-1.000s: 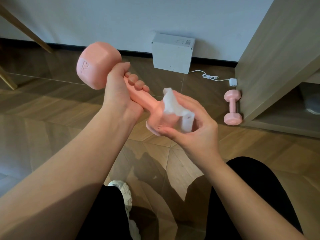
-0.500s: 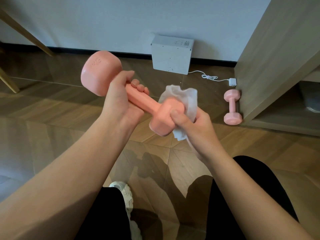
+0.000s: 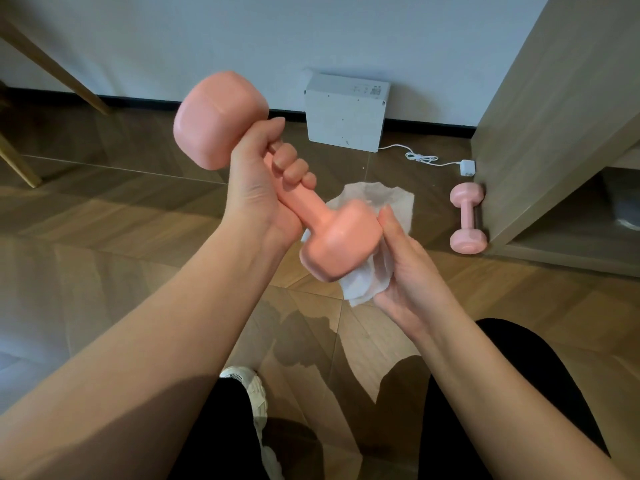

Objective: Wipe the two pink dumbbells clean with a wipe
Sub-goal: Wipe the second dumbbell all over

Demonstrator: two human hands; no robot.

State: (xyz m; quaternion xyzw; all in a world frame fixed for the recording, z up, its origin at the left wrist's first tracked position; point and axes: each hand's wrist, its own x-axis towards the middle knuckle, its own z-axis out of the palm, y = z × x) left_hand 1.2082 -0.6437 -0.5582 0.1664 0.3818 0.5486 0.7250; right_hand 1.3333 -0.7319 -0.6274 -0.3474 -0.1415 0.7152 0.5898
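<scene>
Left hand clenched round dumbbell handle; right hand apparently cupping wipe against its head.

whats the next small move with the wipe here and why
Probably rub the wipe around the near head of the held dumbbell. The right hand already cups it against that head while the left hand grips the handle. The second dumbbell lies on the floor, not yet picked up.

We note a wood-plank floor. On it, by the wall: a white box, its white cable running to a plug. A second pink dumbbell lies touching the wooden cabinet. A white shoe rests nearest us.
</scene>
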